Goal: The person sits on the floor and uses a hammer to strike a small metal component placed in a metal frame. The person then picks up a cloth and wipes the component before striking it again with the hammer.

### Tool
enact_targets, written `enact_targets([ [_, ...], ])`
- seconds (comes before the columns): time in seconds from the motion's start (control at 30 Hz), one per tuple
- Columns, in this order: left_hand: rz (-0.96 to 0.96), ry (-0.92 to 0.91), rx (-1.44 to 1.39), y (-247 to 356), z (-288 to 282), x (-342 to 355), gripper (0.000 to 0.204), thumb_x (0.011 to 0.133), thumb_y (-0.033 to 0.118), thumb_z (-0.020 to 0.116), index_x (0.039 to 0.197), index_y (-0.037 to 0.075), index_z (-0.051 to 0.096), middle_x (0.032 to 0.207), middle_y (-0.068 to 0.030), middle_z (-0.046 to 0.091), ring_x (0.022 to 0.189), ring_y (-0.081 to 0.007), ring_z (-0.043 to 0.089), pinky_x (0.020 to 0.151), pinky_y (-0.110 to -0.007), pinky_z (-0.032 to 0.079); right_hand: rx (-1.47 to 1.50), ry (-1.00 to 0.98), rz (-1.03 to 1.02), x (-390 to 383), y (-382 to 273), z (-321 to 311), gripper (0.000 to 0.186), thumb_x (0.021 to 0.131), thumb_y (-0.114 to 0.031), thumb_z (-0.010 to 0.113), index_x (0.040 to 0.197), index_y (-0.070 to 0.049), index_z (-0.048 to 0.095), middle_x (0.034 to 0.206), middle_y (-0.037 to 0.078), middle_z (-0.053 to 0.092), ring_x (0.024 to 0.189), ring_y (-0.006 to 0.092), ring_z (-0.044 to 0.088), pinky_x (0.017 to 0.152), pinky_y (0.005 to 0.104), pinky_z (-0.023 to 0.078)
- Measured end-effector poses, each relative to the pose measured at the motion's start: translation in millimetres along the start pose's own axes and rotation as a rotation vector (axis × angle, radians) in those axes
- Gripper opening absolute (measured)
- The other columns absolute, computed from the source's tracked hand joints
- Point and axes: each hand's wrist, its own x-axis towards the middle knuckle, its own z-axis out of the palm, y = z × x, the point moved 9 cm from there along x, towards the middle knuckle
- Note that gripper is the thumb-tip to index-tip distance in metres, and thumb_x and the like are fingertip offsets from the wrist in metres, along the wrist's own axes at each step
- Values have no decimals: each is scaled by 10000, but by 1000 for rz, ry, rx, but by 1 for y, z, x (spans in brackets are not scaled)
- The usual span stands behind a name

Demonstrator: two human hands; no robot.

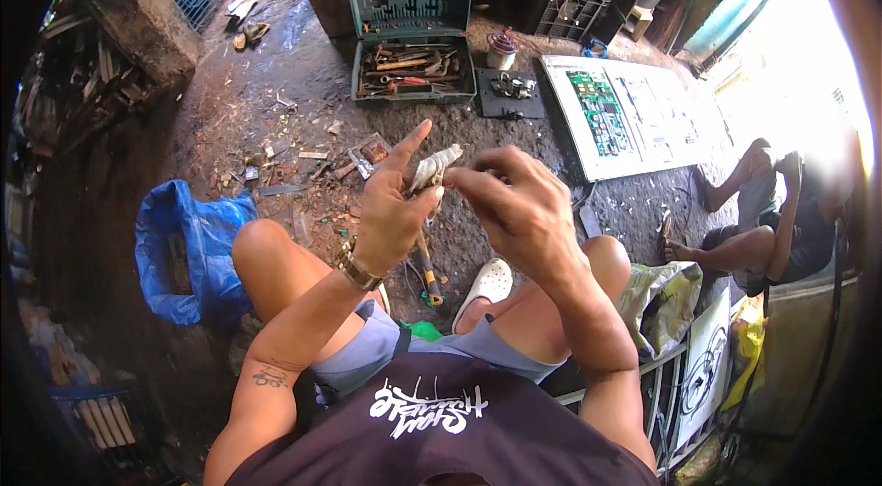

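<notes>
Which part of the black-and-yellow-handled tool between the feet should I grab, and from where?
Probably mid-handle, with the fingers closing across it from above on the person's side. The handle is long and narrow, its near end points toward the person, and it sits apart from the white clog. The far end is unclear beyond the left hand.

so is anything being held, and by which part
A pale wrap sits at the left hand, the right hand's fingers near its lower end; any grip is unclear.
</notes>
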Motion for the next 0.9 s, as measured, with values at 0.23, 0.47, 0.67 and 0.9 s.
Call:
enact_targets([
  [0.23, 33, -148, 144, -3, 14, -5, 973, 826, -157, 682, 1645, 120, 235, 1137, -30, 637, 1009, -91, 611, 904, -265, 518, 25, -57, -329, 7, 3, 40, 424, 738, -53, 715, 1142, -184, 699, 1006, 27, 609, 861, 233, 652, 728, 368, 536],
  [0.47, -136, -334, -91, -21, 25, -4, 937, 855, -158, 664, 1639, 138, 245, 1187, -151, 719, 1039, -151, 696, 856, -284, 563, 600, -175, 241, 6, 68, 57, 157, 884, -83, 760, 1032, -36, 737, 897, 45, 720, 758, 148, 680, 690, 293, 537],
  [0.67, -151, -393, 1, -20, 31, -6, 856, 857, -144, 676, 1600, 101, 330, 1244, -133, 714, 1092, -167, 696, 896, -282, 568, 742, -228, 585, -11, 86, 80, 137, 954, -119, 730, 1035, -8, 727, 875, 21, 692, 776, 94, 609, 689, 269, 495],
  [0.9, -380, -338, -345, -34, 35, -6, 327, 1001, 61, 646, 1312, -37, 623, 1082, -89, 743, 941, -163, 730, 790, -275, 590, 408, -8, 137, -8, 61, 42, 118, 876, -35, 760, 993, -27, 743, 980, 103, 645, 854, 254, 672, 752, 337, 539],
])
